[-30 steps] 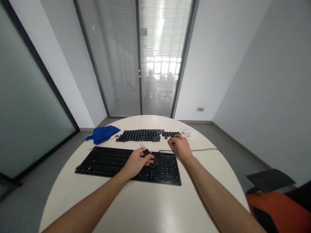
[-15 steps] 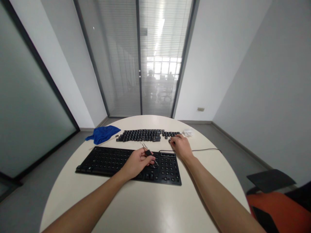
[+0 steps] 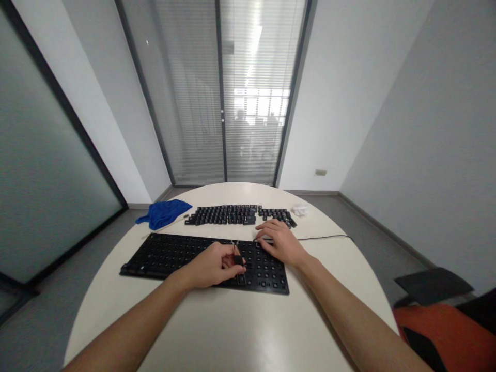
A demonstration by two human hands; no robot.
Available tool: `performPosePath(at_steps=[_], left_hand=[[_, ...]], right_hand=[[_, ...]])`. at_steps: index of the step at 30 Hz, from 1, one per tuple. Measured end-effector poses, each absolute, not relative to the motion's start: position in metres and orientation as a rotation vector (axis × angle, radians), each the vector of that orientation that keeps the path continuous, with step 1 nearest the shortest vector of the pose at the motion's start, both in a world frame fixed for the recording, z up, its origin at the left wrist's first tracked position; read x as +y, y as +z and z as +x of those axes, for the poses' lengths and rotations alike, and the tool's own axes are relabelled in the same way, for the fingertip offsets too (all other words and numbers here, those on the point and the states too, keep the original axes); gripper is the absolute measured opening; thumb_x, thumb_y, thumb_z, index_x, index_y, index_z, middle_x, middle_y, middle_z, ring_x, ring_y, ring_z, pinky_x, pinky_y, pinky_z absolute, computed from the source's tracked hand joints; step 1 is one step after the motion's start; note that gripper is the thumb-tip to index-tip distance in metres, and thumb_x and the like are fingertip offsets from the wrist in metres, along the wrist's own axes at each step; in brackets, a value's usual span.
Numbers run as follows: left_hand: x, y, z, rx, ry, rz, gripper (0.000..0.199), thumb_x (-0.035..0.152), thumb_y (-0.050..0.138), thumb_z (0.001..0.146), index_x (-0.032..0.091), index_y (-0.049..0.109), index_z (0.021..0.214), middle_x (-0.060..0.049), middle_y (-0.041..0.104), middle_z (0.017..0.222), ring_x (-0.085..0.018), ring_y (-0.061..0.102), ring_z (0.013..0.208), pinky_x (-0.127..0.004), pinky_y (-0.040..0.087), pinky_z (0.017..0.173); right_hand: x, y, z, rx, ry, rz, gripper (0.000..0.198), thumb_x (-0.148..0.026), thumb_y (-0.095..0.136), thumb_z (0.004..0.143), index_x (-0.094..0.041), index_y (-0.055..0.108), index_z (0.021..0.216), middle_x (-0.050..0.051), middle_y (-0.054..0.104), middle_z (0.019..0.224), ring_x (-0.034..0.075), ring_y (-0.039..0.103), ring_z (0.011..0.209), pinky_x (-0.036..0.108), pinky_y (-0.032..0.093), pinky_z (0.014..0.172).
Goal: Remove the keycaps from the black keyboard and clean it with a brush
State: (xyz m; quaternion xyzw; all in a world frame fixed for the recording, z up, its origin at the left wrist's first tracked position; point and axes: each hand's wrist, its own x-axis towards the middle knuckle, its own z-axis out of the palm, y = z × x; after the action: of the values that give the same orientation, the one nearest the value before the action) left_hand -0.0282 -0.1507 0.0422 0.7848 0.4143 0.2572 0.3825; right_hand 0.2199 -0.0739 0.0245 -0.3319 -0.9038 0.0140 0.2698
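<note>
A black keyboard [image 3: 174, 253] with its keycaps off lies across the table in front of me. Over its right half, my left hand [image 3: 219, 263] is closed around a wire keycap puller [image 3: 238, 260] with a black handle; its lower wire end is down at the keyboard's front keys. My right hand [image 3: 281, 242] is over the keyboard's upper right corner, fingers stretched and apart, nothing visible in them. Behind the keyboard, removed black keycaps [image 3: 225, 215] stand in rows, with a smaller group of keycaps [image 3: 276, 213] to the right.
A blue cloth [image 3: 165, 213] lies at the back left beside a thin brush [image 3: 174, 222]. Crumpled white material [image 3: 300, 210] is at the back right. A black cable [image 3: 325, 237] runs off the right edge of the round table [image 3: 232, 330]. An orange chair [image 3: 449, 330] stands at the right.
My right hand has moved left and toward me, from the keycap group to the keyboard's corner. The keycap puller in my left hand has turned more upright, its lower end shifting left.
</note>
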Motion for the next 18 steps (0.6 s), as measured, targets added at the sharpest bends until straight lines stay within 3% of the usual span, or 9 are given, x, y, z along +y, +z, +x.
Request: performPosePath(at_steps=[6,10,18], left_hand=[[-0.157,0.048,-0.025,1.018,0.578,2.311,0.014,0.026,0.064,0.085,0.015,0.070,0.090,-0.002,0.068,0.066,-0.011,0.060,0.057,-0.020,0.043,0.057],[-0.155,0.045,-0.027,1.054,0.591,2.147,0.019,0.031,0.063,0.087,0.014,0.067,0.094,0.001,0.062,0.060,-0.010,0.053,0.051,-0.019,0.037,0.050],[-0.149,0.041,-0.026,0.964,0.614,1.879,0.023,0.034,0.065,0.084,0.012,0.065,0.092,0.001,0.061,0.068,-0.008,0.047,0.052,-0.018,0.033,0.048]], right_hand=[[-0.082,0.027,0.209,-2.507,0.043,-0.815,0.010,-0.021,0.057,0.092,-0.021,0.067,0.094,0.006,0.071,0.106,0.023,0.056,0.104,0.038,0.038,0.091],[-0.084,0.030,0.210,-2.517,0.018,-0.772,0.010,-0.021,0.056,0.091,-0.020,0.066,0.093,0.005,0.071,0.094,0.021,0.058,0.096,0.036,0.036,0.087],[-0.109,0.040,0.195,-2.495,-0.080,-0.391,0.017,-0.028,0.059,0.082,-0.020,0.058,0.068,-0.002,0.058,0.056,0.015,0.052,0.063,0.034,0.034,0.077]])
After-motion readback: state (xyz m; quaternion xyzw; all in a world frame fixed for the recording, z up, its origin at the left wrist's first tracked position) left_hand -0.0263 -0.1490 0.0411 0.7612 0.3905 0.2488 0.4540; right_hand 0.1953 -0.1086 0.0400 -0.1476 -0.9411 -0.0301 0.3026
